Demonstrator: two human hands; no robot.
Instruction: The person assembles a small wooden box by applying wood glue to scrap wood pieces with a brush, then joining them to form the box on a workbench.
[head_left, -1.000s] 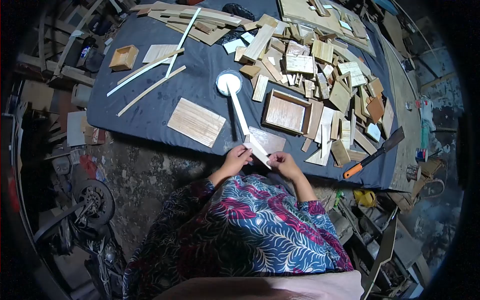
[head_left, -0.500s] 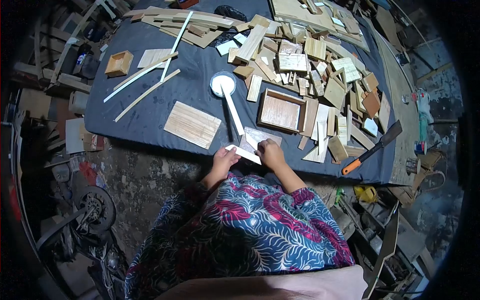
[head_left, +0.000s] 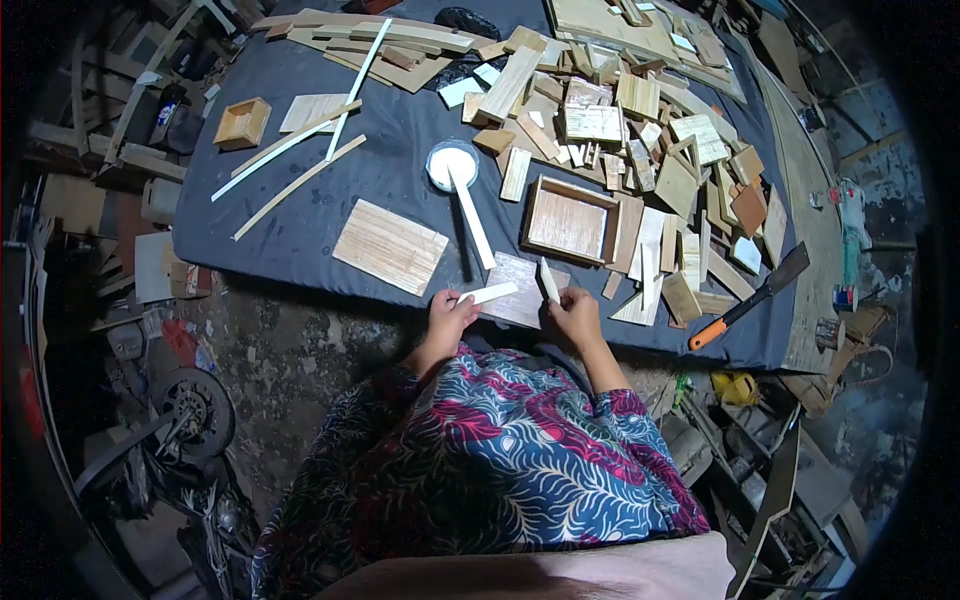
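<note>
At the table's near edge, my left hand pinches a short white strip that points to the right. Between the fingers of my right hand is a small pale flat stick, tip pointing away from me. Both pieces are above a thin greyish-brown board, and the hands are apart. Just beyond, a round tub of white paste has a long white stick leaning out of it toward me. A light wooden panel lies flat to the left of the tub.
An open wooden box is right of the tub. Past it spreads a heap of wood offcuts. A large knife with an orange handle lies at the right edge. Thin strips and a small wooden box are left.
My right hand has moved right and turned, lifting the pale stick away from the white strip. The strip in my left hand has swung upward at its right end. The view shifted slightly.
</note>
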